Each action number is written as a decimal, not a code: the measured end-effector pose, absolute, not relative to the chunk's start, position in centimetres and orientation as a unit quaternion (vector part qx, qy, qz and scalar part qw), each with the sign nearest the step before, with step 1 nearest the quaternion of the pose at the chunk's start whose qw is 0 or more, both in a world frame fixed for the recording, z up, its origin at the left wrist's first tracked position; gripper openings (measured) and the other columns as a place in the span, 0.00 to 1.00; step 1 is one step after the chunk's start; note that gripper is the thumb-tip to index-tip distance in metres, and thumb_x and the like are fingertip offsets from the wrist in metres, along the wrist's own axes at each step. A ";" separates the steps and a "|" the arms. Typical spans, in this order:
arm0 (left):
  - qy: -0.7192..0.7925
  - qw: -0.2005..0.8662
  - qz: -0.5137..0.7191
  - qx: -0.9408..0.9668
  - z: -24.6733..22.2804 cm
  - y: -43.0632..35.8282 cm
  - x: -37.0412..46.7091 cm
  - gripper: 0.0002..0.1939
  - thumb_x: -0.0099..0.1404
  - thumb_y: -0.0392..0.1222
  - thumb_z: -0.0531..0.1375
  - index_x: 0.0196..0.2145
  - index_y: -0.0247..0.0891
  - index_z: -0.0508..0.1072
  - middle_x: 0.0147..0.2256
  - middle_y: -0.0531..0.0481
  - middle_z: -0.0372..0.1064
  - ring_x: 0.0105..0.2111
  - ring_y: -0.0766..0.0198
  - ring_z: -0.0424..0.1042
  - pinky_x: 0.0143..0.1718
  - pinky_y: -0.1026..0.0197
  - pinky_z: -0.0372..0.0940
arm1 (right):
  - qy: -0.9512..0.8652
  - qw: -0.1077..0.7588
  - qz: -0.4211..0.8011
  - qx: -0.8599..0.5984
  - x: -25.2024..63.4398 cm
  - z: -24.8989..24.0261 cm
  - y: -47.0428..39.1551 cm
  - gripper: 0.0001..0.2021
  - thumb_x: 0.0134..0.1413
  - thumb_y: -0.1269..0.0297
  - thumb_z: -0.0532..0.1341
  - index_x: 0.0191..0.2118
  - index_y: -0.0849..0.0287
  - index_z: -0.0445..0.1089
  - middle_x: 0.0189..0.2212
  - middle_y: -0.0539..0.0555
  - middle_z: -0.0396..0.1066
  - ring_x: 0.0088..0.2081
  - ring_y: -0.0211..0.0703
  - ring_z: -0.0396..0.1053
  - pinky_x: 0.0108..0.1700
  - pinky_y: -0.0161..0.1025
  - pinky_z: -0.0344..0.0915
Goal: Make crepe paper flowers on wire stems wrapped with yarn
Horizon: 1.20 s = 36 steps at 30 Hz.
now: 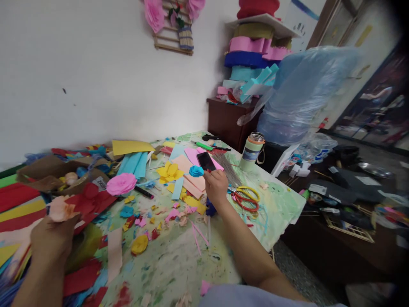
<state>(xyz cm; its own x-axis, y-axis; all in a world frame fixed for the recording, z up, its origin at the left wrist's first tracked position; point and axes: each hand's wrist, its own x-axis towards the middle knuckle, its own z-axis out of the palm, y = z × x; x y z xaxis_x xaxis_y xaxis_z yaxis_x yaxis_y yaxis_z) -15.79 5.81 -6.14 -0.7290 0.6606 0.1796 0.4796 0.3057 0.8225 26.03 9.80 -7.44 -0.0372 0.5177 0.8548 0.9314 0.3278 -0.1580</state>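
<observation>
My right hand (pixel 217 187) pinches a small blue paper flower (pixel 196 171) above the middle of the table. Over at the left, my left hand (pixel 53 238) is closed on a peach paper flower (pixel 61 209); its fingertips are partly hidden. A red paper flower (pixel 91 200) lies right beside that hand, and a pink paper flower (pixel 121 184) is a little farther off. Near my right hand are a yellow paper flower (pixel 170 172), a dark phone (pixel 206 161) and scissors with yellow and red handles (pixel 246 198).
Paper scraps (pixel 174 213) litter the green-and-white tabletop (pixel 159 264). A bottle (pixel 252 149) stands near the right edge, beside thin wires (pixel 230 166). A brown bag (pixel 47 172) and coloured paper sheets (pixel 19 209) crowd the left. Rolls of crepe paper (pixel 246 59) are stacked on a cabinet (pixel 226 123).
</observation>
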 end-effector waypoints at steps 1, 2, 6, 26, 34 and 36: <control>0.816 0.073 0.449 0.357 -5.5 5.5 -15.2 0.17 0.35 0.55 0.62 0.15 0.45 0.59 0.12 0.55 0.52 0.18 0.58 0.57 0.17 0.61 0.49 | -0.682 0.448 -0.229 -0.531 26.0 -7.4 9.8 0.13 0.65 0.67 0.53 0.38 0.56 0.76 0.22 0.53 0.66 0.30 0.43 0.58 0.34 0.41 0.51; 0.814 0.072 0.448 0.363 -4.9 5.3 -14.5 0.16 0.35 0.55 0.61 0.15 0.46 0.59 0.13 0.54 0.53 0.19 0.57 0.58 0.18 0.60 0.50 | -0.682 0.450 -0.226 -0.530 26.0 -7.4 9.8 0.13 0.65 0.67 0.53 0.38 0.56 0.76 0.22 0.53 0.65 0.30 0.43 0.58 0.34 0.41 0.51; 0.789 0.073 0.489 0.364 -3.1 4.8 -12.6 0.10 0.35 0.50 0.58 0.14 0.46 0.60 0.14 0.54 0.53 0.20 0.58 0.57 0.19 0.59 0.51 | -0.687 0.458 -0.216 -0.522 26.0 -7.5 9.9 0.13 0.65 0.67 0.53 0.37 0.57 0.76 0.22 0.53 0.65 0.29 0.43 0.58 0.34 0.41 0.52; 0.613 0.295 0.643 0.352 -5.9 6.8 -12.3 0.19 0.39 0.46 0.70 0.28 0.35 0.74 0.27 0.51 0.72 0.27 0.67 0.69 0.30 0.64 0.65 | -0.714 0.507 -0.094 -0.474 24.2 -7.0 9.0 0.13 0.60 0.65 0.55 0.26 0.59 0.71 0.20 0.53 0.68 0.28 0.43 0.63 0.34 0.40 0.57; 0.589 0.336 0.658 0.328 -6.8 7.2 -11.9 0.22 0.34 0.45 0.72 0.28 0.35 0.73 0.25 0.53 0.72 0.25 0.70 0.67 0.26 0.68 0.62 | -0.702 0.507 -0.040 -0.498 23.5 -6.8 8.7 0.13 0.59 0.64 0.56 0.24 0.58 0.70 0.19 0.51 0.66 0.27 0.41 0.62 0.33 0.38 0.57; 0.591 0.336 0.658 0.323 -6.8 7.2 -12.0 0.21 0.34 0.44 0.71 0.28 0.35 0.73 0.25 0.54 0.72 0.24 0.70 0.66 0.26 0.68 0.61 | -0.703 0.496 -0.028 -0.509 23.5 -6.9 8.7 0.13 0.59 0.64 0.56 0.25 0.58 0.71 0.20 0.51 0.67 0.28 0.42 0.63 0.34 0.38 0.57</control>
